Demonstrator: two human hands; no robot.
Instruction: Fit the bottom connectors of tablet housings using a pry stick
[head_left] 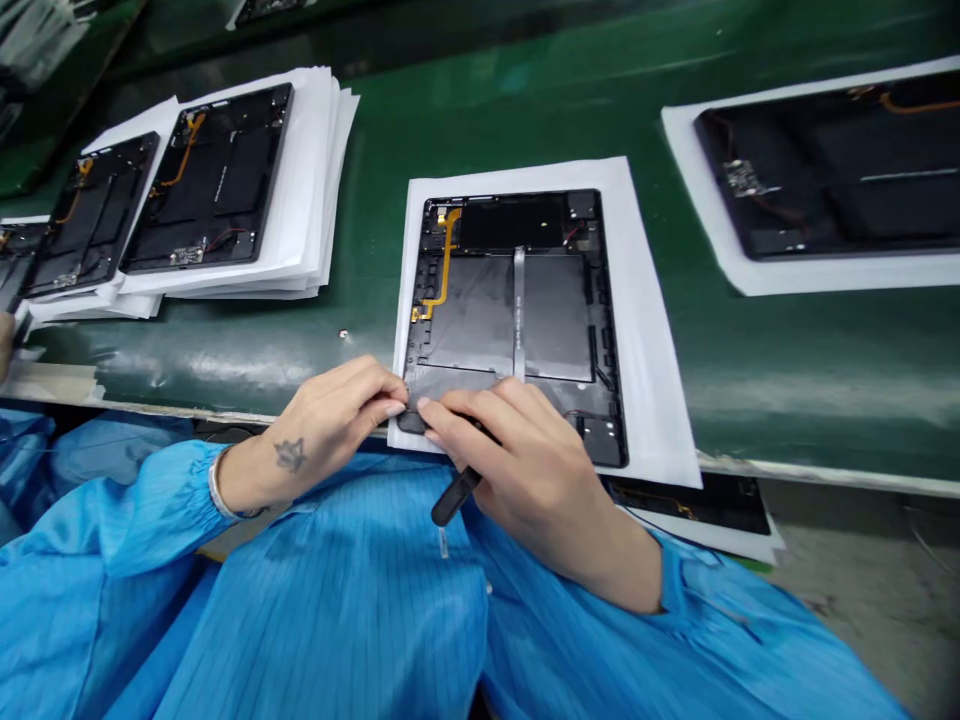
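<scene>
An opened tablet (480,310) lies on white paper (652,400) in front of me, its dark inside facing up. An orange ribbon cable (448,262) runs down its left side, and a grey strip (519,310) crosses its middle. My left hand (337,410) is closed in a pinch at the tablet's near left corner; whatever is between the fingertips is too small to make out. Close beside it, my right hand (517,450) grips a slim black tool (456,497) whose rear end sticks out towards me. Its working tip is hidden by my fingers.
Two more opened tablets (217,180) (94,215) rest on stacked paper sheets (322,180) at the left. Another opened tablet (840,180) is on paper at the right. Below the green bench edge (825,478), a dark panel (697,503) lies over paper. Part of another person's hand (6,340) shows far left.
</scene>
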